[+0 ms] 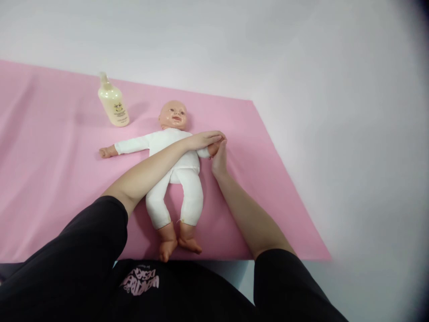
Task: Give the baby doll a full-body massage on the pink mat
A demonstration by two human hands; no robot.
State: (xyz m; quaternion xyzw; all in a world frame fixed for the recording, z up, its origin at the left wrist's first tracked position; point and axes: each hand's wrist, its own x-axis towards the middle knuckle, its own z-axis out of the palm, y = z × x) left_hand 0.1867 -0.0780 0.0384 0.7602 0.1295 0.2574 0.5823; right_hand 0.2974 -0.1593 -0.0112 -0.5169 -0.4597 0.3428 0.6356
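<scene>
A baby doll (177, 179) in a white suit lies on its back on a pink mat (50, 179), head away from me, one arm stretched out to the left. My left hand (205, 139) reaches across the doll's chest and lies over its other hand at the right. My right hand (219, 158) comes up from below and cups that same doll hand. Both hands close around it, and the doll's hand is mostly hidden between them.
A pale yellow lotion bottle (113, 103) lies on the mat beyond the doll's outstretched arm. The mat covers a white surface (351, 134) that extends to the right and behind. My black sleeves and shirt fill the bottom of the view.
</scene>
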